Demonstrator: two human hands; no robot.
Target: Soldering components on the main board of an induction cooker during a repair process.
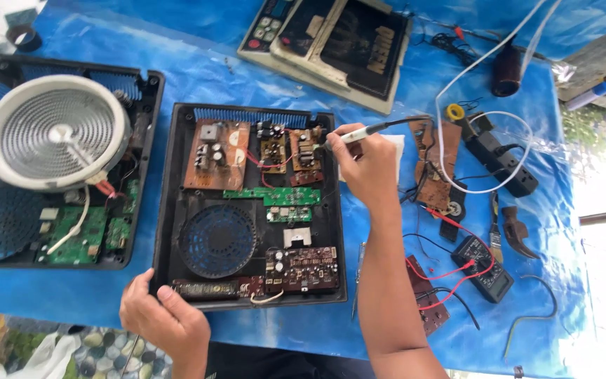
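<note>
My right hand [367, 165] grips a slim soldering iron [363, 133] like a pen, its tip touching a small brown circuit board [307, 149] at the top right of an opened black appliance base [170, 210]. Inside that base lie more brown and green circuit boards [217, 154] and a round blue fan grille [217, 240]. My left hand [159, 316] rests on the base's near-left corner, thumb over the rim, fingers curled around the edge.
A second opened black base with a white round heating coil [54, 130] sits at the left. Beyond lies a dark glass cooktop panel [331, 45]. At the right are loose boards [433, 168], a multimeter [484, 267] with red leads, a power strip [503, 158], a brush, cables.
</note>
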